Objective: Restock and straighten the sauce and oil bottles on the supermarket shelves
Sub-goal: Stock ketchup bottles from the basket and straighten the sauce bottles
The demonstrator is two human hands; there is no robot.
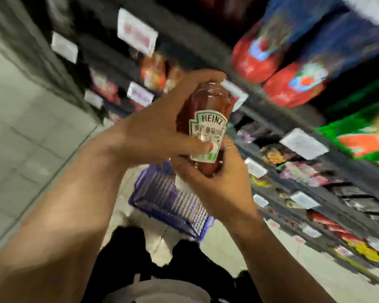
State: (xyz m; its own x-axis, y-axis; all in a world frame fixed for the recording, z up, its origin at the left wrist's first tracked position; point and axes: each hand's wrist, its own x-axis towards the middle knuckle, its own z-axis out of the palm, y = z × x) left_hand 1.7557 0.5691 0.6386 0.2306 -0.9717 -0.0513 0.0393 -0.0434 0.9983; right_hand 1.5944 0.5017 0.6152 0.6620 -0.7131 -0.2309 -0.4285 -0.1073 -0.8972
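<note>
Shelves (282,119) run along the right of the scene from near to far, tilted and smeared by camera motion; white price tags (303,143) hang on their front edges, and the stocked goods, red and blue packs high on the right among them, are too blurred to name. On the tiled floor (26,132) below my hands stands a blue basket (169,202), contents not legible. At centre, clear of the shelves, I hold the ketchup bottle (208,127) upright, label toward me. My left hand (155,125) wraps its upper body, fingers curled over the top and thumb across the label. My right hand (214,182) cups the base from below, fingers curled round it. Both hands are closed on the bottle, neither slack.

The step in hand, as I judge it, is carrying this bottle to its row. To do it well I would keep the lower hand bearing the weight, steady my head so that the shelf edge reads sharply, find the matching row, then set the base flat with the label facing the aisle.
</note>
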